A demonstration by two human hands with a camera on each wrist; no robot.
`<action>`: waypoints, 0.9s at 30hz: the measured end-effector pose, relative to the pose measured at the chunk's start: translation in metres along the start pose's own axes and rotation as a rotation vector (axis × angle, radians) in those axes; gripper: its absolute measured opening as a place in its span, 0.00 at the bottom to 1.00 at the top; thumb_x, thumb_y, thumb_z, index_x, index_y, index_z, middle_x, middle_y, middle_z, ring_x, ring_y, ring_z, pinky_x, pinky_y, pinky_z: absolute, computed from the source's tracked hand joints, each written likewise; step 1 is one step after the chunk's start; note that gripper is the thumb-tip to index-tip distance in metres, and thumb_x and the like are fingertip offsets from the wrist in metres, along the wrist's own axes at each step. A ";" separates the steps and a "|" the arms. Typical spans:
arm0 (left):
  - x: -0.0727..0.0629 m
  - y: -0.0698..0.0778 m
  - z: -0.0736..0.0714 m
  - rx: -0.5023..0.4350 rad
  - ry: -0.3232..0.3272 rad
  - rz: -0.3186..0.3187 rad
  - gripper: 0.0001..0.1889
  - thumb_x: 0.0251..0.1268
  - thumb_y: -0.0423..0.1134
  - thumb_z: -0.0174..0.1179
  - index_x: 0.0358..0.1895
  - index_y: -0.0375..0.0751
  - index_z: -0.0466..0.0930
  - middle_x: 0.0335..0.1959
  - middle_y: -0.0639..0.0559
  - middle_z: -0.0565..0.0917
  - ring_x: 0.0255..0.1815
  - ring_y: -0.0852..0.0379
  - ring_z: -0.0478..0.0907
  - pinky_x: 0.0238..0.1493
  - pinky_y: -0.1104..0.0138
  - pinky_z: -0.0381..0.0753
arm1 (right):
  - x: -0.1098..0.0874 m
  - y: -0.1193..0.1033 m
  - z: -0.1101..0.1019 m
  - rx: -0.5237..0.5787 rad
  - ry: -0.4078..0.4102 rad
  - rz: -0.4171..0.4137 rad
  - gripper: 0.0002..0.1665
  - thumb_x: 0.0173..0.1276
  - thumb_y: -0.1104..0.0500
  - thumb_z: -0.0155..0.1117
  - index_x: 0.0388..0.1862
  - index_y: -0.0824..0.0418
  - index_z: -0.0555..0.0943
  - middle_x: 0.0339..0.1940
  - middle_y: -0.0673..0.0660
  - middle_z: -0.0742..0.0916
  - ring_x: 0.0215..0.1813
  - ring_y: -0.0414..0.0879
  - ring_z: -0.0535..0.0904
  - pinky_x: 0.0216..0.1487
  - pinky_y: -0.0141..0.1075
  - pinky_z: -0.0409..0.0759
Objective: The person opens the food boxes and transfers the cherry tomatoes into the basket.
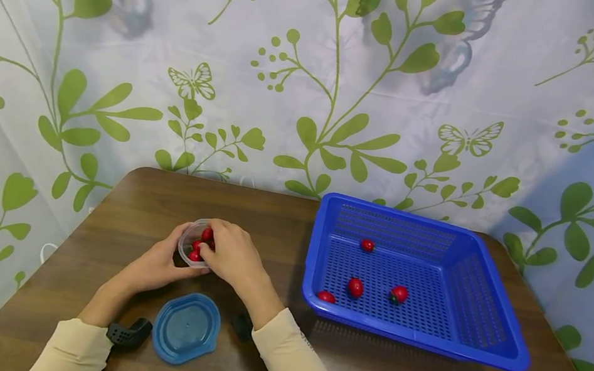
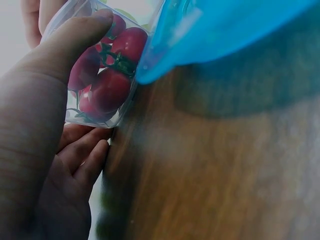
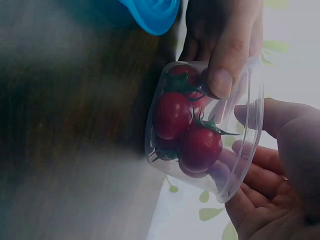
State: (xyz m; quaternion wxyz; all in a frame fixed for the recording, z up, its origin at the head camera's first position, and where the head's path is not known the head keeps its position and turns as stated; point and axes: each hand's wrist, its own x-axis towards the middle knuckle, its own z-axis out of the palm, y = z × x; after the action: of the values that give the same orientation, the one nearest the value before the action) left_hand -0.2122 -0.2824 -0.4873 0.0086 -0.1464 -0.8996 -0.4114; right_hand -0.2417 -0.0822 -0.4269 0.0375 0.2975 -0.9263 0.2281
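Cream sleeves foremost, we see the left hand clasp a clear tub whose cherry tomatoes could spill if the half-open, seemingly empty right hand jolted it.

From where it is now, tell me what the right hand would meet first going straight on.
The tomatoes in the tub, most likely: the right hand points down into it, though any gap is unclear.

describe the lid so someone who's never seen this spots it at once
In the head view, left of the big blue basket on the brown table, is a clear tub of tomatoes. The lid lies just below that tub. It is shallow, lighter blue than the basket, and carries no tomatoes.
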 end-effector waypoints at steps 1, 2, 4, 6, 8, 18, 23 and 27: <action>0.000 0.000 0.000 0.002 0.000 -0.003 0.52 0.62 0.51 0.74 0.80 0.38 0.49 0.70 0.35 0.73 0.67 0.37 0.76 0.65 0.41 0.76 | 0.000 -0.001 0.001 -0.004 0.003 -0.001 0.24 0.73 0.53 0.67 0.65 0.59 0.80 0.58 0.52 0.87 0.53 0.46 0.86 0.56 0.35 0.85; 0.000 0.000 0.000 0.007 0.000 -0.005 0.52 0.63 0.52 0.74 0.80 0.38 0.49 0.70 0.35 0.73 0.67 0.37 0.76 0.65 0.41 0.76 | 0.000 -0.001 0.001 -0.005 0.006 -0.003 0.24 0.73 0.53 0.67 0.65 0.59 0.80 0.57 0.52 0.87 0.52 0.46 0.86 0.55 0.35 0.85; 0.000 0.000 0.000 0.011 -0.003 -0.005 0.52 0.63 0.52 0.73 0.80 0.37 0.49 0.70 0.34 0.73 0.68 0.36 0.76 0.65 0.40 0.76 | 0.001 -0.002 0.002 -0.009 0.013 -0.007 0.24 0.72 0.54 0.68 0.64 0.60 0.81 0.56 0.52 0.88 0.51 0.46 0.86 0.54 0.35 0.85; 0.001 0.000 0.000 0.008 -0.004 -0.005 0.52 0.63 0.51 0.73 0.80 0.37 0.48 0.70 0.34 0.73 0.68 0.36 0.75 0.65 0.40 0.75 | 0.001 -0.002 0.003 -0.014 0.016 -0.007 0.24 0.72 0.54 0.68 0.64 0.60 0.81 0.57 0.53 0.87 0.51 0.47 0.86 0.54 0.35 0.85; 0.001 0.000 -0.001 0.002 -0.006 -0.005 0.52 0.63 0.51 0.74 0.80 0.37 0.48 0.70 0.34 0.72 0.68 0.36 0.75 0.66 0.40 0.75 | 0.001 -0.003 0.004 -0.016 0.016 -0.005 0.24 0.72 0.54 0.68 0.64 0.60 0.80 0.58 0.53 0.87 0.52 0.47 0.87 0.55 0.36 0.85; 0.000 -0.001 0.001 -0.003 0.000 -0.007 0.53 0.62 0.51 0.75 0.80 0.36 0.49 0.71 0.33 0.72 0.68 0.36 0.75 0.66 0.40 0.75 | 0.002 -0.003 0.010 -0.020 0.025 -0.004 0.23 0.72 0.54 0.69 0.65 0.56 0.80 0.61 0.55 0.84 0.50 0.50 0.88 0.54 0.37 0.86; 0.000 -0.001 0.001 0.011 -0.003 -0.015 0.53 0.62 0.52 0.74 0.80 0.35 0.48 0.70 0.32 0.72 0.67 0.36 0.76 0.65 0.41 0.76 | 0.003 -0.003 0.012 0.009 0.042 -0.015 0.21 0.72 0.55 0.70 0.63 0.55 0.82 0.58 0.54 0.85 0.48 0.48 0.88 0.52 0.35 0.86; 0.000 -0.001 0.001 0.003 -0.006 -0.016 0.53 0.62 0.51 0.74 0.80 0.35 0.47 0.71 0.32 0.71 0.68 0.36 0.75 0.66 0.41 0.76 | 0.005 -0.003 0.014 0.044 0.044 -0.020 0.19 0.72 0.56 0.70 0.61 0.55 0.83 0.57 0.53 0.85 0.50 0.47 0.87 0.54 0.34 0.85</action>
State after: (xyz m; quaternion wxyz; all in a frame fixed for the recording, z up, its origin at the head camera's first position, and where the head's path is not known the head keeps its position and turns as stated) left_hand -0.2127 -0.2820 -0.4881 0.0031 -0.1406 -0.9013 -0.4097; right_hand -0.2435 -0.0935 -0.4374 0.0537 0.3025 -0.9169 0.2546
